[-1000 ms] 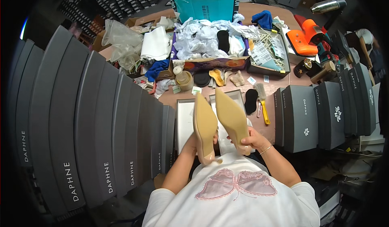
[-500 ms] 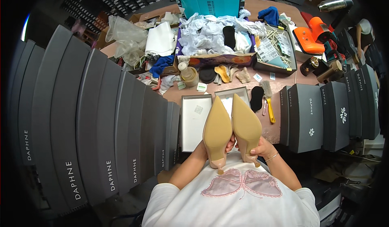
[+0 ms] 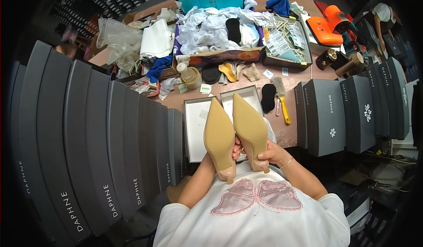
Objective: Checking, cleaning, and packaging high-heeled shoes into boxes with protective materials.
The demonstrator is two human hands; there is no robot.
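A pair of beige pointed high-heeled shoes is held up side by side, tan soles facing me, toes pointing away and short heels toward my white shirt. My left hand (image 3: 237,148) is closed on the left shoe (image 3: 219,136); most of that hand is hidden behind it. My right hand (image 3: 273,153) grips the right shoe (image 3: 250,125) near its heel, thumb on the side. Beneath the shoes lies an open white-lined shoe box (image 3: 193,131), and beside it a second open white-lined tray (image 3: 253,92), partly covered by the shoes.
Tall rows of dark grey shoe boxes (image 3: 90,150) stand at left, more boxes (image 3: 325,119) at right. Behind are a carton of crumpled tissue (image 3: 207,31), a bottle (image 3: 190,77), a yellow-handled brush (image 3: 284,108), a black pad (image 3: 268,98) and an orange device (image 3: 324,31). Another person (image 3: 382,15) is far right.
The view has shifted, so the table and boxes sit differently in the picture. Both shoes stay in my hands, tilted slightly more to the left.
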